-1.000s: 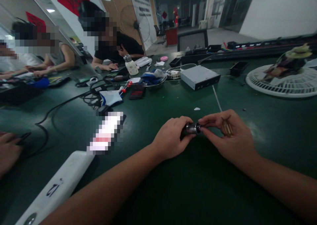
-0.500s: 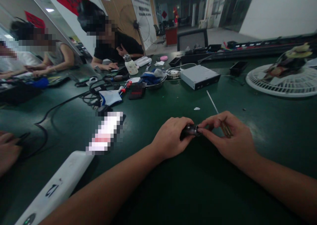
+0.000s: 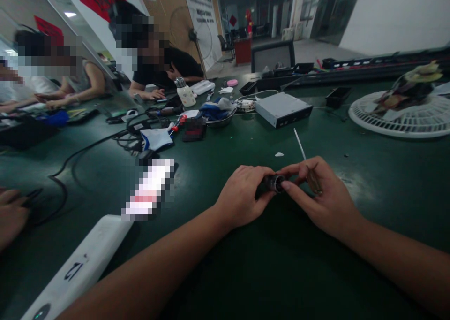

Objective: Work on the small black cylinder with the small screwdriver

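1. In the head view, my left hand (image 3: 242, 193) curls narrow around a short dark metal cylinder (image 3: 274, 183), which sits between my two hands, held clear above the dark green tabletop (image 3: 225, 273).
2. My right hand (image 3: 325, 195) pinches the cylinder's other end with its fingertips. Its curled fingers also hold a small bunch of slim brass-coloured pins (image 3: 314, 179). A thin white rod (image 3: 299, 144) rises just beside them; I cannot tell whether the hand grips it.
3. For work this fine, I judge it best to keep both wrists low and steady, and to keep the pins pressed firmly so none slip.
4. On a long white case (image 3: 75, 268) at lower left, I can read a dark "12"; the label beside it is blurred. A wall board (image 3: 200, 10) carries lettering too small to read.
5. A grey metal drive enclosure (image 3: 283, 110) lies ahead, well apart from my hands, and a round white slotted fan guard (image 3: 397, 120) lies to the right.
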Available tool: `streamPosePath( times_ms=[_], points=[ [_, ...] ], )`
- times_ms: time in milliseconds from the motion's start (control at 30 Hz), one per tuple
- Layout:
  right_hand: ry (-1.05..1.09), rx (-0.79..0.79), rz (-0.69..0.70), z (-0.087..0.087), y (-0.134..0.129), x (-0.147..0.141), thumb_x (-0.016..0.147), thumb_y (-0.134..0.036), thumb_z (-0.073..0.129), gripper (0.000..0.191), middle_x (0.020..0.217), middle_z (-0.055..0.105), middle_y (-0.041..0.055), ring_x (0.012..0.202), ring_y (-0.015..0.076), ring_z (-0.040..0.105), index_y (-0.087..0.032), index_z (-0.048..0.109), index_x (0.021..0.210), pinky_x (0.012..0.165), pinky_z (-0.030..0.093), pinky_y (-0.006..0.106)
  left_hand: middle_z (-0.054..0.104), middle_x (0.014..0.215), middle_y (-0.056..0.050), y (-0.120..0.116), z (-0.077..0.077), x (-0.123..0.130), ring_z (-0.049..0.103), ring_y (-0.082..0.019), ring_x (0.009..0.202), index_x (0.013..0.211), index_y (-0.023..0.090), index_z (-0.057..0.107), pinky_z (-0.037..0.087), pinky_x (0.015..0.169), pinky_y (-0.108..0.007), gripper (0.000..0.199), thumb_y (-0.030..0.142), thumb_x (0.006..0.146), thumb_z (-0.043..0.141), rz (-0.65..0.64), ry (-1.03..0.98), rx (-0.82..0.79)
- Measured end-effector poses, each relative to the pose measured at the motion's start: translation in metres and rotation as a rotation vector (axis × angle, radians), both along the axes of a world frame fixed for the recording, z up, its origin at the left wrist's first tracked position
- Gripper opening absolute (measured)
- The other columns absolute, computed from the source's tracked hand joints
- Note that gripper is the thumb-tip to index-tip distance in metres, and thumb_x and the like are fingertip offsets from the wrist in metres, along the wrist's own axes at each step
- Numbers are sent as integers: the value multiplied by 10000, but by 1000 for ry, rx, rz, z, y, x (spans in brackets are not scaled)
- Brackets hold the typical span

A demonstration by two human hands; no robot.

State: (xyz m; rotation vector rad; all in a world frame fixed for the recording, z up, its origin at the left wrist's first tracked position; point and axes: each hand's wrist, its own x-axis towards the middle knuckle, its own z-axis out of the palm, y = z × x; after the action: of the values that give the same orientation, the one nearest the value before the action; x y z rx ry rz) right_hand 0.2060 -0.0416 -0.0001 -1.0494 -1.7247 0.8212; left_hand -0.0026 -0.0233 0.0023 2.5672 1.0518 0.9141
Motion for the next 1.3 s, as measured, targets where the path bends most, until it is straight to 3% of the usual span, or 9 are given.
streamPosePath(
  times_ms=[267, 433, 900, 1300],
  points=[
    [16, -10, 64, 0, 2, -1, 849, -209, 728, 346, 1123, 697, 80, 972, 248, 698, -264, 397, 931, 801, 585, 427, 693, 1049, -67, 3, -3, -1, 639, -227, 969, 1129, 186, 564, 481, 879, -385, 286, 185, 860, 663, 15, -16, 16],
    [69, -53, 122, 1, 5, -2, 839, -147, 702, 351, 1106, 697, 69, 1056, 252, 689, -268, 391, 951, 822, 581, 407, 702, 1045, -62, 3, -3, -1, 640, -234, 983, 1095, 192, 583, 467, 896, -399, 257, 180, 854, 670, 25, 5, 32],
    [130, -144, 180, 2, 6, -1, 878, -195, 701, 305, 1087, 700, 64, 1040, 248, 695, -258, 414, 960, 825, 587, 406, 705, 967, -37, 3, -3, 0, 649, -203, 885, 1032, 190, 583, 454, 831, -362, 195, 220, 863, 676, 15, 15, 59],
    [116, -133, 184, 1, 7, -2, 770, -16, 665, 397, 1019, 642, 12, 982, 190, 667, -264, 414, 953, 826, 563, 339, 695, 1071, -45, 1, 0, 0, 642, -200, 965, 1067, 196, 570, 462, 843, -350, 170, 183, 906, 621, -63, 76, 1]
  ],
)
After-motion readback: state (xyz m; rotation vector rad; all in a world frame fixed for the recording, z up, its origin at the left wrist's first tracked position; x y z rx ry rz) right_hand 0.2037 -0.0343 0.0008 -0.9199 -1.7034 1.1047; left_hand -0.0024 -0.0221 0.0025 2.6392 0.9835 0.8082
